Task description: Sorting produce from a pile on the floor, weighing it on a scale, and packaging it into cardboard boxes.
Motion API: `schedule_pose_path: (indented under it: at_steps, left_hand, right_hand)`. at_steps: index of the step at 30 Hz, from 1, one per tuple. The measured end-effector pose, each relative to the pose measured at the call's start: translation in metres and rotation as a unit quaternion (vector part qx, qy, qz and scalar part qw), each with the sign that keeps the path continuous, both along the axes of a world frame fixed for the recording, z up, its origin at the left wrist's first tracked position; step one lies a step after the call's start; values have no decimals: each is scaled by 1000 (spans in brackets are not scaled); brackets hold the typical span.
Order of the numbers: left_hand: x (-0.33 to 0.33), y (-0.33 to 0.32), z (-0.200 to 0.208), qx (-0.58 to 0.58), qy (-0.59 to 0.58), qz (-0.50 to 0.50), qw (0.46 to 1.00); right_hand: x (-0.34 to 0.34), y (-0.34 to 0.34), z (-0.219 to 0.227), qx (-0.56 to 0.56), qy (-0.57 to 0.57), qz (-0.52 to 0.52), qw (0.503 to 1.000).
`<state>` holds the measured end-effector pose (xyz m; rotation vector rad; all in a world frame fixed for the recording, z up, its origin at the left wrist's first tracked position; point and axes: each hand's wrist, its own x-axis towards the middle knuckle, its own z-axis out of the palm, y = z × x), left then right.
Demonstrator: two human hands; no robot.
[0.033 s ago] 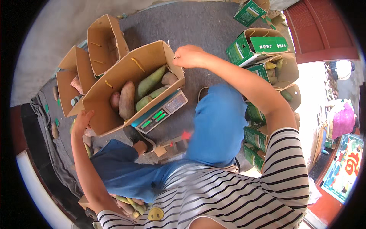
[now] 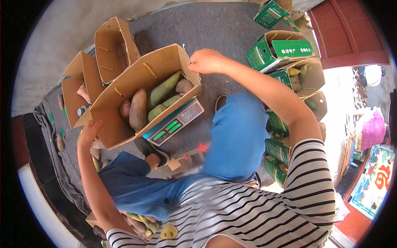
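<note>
An open cardboard box (image 2: 131, 77) with yellow cord handles sits tilted on a digital scale (image 2: 178, 123), whose green-lit displays show along the near side. My right hand (image 2: 207, 61) is closed on the upper edge of the box's right end. At the left end, my left hand (image 2: 89, 133) grips the edge, its fingers partly hidden by the cardboard. Inside lie a long green radish (image 2: 164, 89), a smaller green root (image 2: 157, 111) and a long reddish-brown root (image 2: 138, 109). Rounder brownish roots (image 2: 184, 86) rest beside them.
Two open cardboard boxes (image 2: 118, 45) stand beyond the held box on the left. Several green printed boxes (image 2: 278, 51) line the right side, some with roots inside. More roots (image 2: 142, 225) lie by my left hip. A red door (image 2: 351, 31) is at the far right.
</note>
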<state>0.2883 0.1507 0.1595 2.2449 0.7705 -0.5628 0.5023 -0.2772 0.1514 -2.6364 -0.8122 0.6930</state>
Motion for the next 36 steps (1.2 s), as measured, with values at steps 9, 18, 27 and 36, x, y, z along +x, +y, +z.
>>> schedule_pose_path:
  at_steps: [9, 18, 27, 36]
  left_hand:
    - [88, -125, 26, -177, -105, -1, 979]
    - [211, -303, -116, -295, -148, 71, 941]
    - [219, -368, -130, -374, -45, -90, 922]
    - [122, -284, -26, -198, -103, -307, 925]
  right_hand:
    - [113, -99, 37, 53, -46, -54, 996]
    - [189, -197, 78, -106, -363, -126, 917]
    - [216, -284, -13, -66, -432, -264, 860]
    - [98, -160, -62, 99, -281, -100, 949]
